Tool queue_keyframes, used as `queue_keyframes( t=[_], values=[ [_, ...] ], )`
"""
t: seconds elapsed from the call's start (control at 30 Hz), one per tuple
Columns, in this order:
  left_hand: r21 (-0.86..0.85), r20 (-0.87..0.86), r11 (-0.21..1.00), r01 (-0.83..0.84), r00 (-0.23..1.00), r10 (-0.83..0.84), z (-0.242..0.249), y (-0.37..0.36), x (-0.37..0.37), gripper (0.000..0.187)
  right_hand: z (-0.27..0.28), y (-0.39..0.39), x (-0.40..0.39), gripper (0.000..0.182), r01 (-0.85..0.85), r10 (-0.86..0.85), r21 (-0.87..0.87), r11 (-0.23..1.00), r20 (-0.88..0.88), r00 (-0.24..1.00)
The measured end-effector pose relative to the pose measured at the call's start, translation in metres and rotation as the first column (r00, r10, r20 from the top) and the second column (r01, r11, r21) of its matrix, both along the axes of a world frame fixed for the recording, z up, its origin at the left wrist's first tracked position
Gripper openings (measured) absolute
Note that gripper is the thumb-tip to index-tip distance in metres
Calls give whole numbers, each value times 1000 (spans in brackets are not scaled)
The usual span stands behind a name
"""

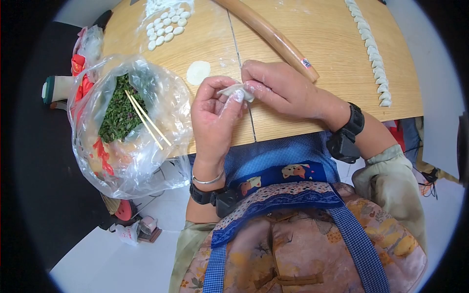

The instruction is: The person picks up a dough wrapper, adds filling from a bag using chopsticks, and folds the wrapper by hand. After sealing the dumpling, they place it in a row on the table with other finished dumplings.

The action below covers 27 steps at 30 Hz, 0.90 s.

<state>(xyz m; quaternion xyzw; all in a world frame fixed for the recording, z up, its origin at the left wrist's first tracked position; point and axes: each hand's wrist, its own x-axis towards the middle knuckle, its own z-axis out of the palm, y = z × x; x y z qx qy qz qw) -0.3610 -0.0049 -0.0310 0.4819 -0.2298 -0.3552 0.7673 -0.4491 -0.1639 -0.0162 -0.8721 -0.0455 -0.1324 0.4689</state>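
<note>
Between my two hands, above the front of the wooden table, is a small white dumpling [228, 91] with its dough partly folded. My left hand [215, 105] holds it from below and the left, thumb pressed on the dough. The fingers of my right hand [276, 88] pinch its right edge; their tips are partly hidden. A flat round wrapper [198, 73] lies just beyond my left hand. To the left, a clear plastic bag [171, 97] holds chopped green filling [117, 110], with a pair of chopsticks [144, 117] resting on it.
A thick wooden rolling pin [273, 39] lies diagonally behind my right hand. Several small dough pieces [166, 27] sit by loose flour at the back left. A long row of finished dumplings [372, 53] lines the table's right side. The table edge [283, 135] is close to my apron.
</note>
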Motion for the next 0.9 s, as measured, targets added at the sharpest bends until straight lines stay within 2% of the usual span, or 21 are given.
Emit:
queue_keyframes(
  t=[0.07, 0.17, 0.27, 0.33, 0.43, 0.57, 0.67, 0.73, 0.8, 0.9],
  values=[
    [47, 89, 999, -12, 996, 8, -1, 0, 0, 16, -1, 0, -1, 21, -3, 3, -21, 1000, -5, 1000],
    [62, 123, 998, -15, 992, 8, -3, 1, -1, 15, 0, -1, -1, 23, -8, 8, 37, 999, 5, 1000],
    [52, 54, 999, -14, 998, 11, -2, 1, 0, 15, 1, -4, -1, 24, 26, -26, 82, 996, -1, 1000],
    [48, 66, 999, -20, 998, 17, -4, 1, 0, 14, -1, -3, 0, 24, -33, 31, 70, 997, 27, 999],
    [42, 81, 999, -18, 997, 14, -4, 1, 0, 14, 0, -1, 0, 26, -11, 11, -5, 1000, 24, 1000],
    [77, 111, 997, -6, 994, -2, -3, 0, -1, 12, -1, 0, -1, 26, -32, 33, -14, 999, 17, 999],
    [78, 111, 997, 0, 994, -9, -3, 0, -2, 11, -1, -2, 0, 27, -18, 17, 12, 1000, 53, 998],
    [80, 101, 997, -23, 995, 15, -2, -1, -2, 11, -2, -4, 0, 25, 9, -10, 83, 997, 17, 1000],
    [80, 92, 996, -49, 995, 42, -3, -1, -2, 11, -1, -4, -1, 25, 8, -8, 72, 997, 1, 1000],
    [10, 74, 999, -53, 996, 52, -5, -2, -1, 12, -1, -2, 0, 24, -2, 2, 53, 999, 11, 1000]
  ],
)
